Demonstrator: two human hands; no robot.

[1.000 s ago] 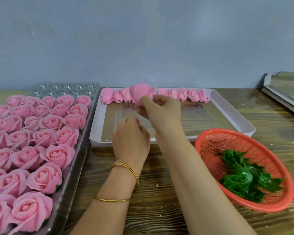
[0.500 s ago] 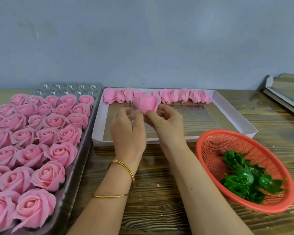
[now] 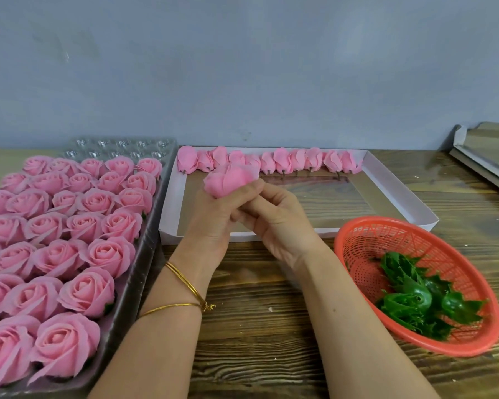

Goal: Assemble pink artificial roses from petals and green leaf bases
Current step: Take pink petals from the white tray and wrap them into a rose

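- Wood-grain table (image 3: 257, 326) lies nearest, both forearms crossing it toward the middle; two gold bangles (image 3: 185, 283) sit on the left wrist
- Low on the right, an orange mesh basket (image 3: 363, 249) holds the green leaf bases (image 3: 409, 300); they lie to the right of the hands and nearer the body, well apart from them; the right hand is plainly the closer one, so a reach for a base would, I judge, fall to it
- On the left, a grey plastic tray (image 3: 144, 254) is packed with finished roses (image 3: 69, 254); a few cells at its far end are unfilled
- Left hand (image 3: 211, 223) and right hand (image 3: 277, 223) meet above the near part of a white box (image 3: 170, 197); the left fingers curl round the lower end of a pink petal bud (image 3: 228, 180); the right thumb and curled fingers pinch it from the right
- Bud sits just above and beyond the fingertips; long axis roughly upright, leaning away and left; narrow end buried in the grip, open end up; no green base shows on it yet
- Farthest, a row of loose buds (image 3: 283, 161) lines the box's back wall
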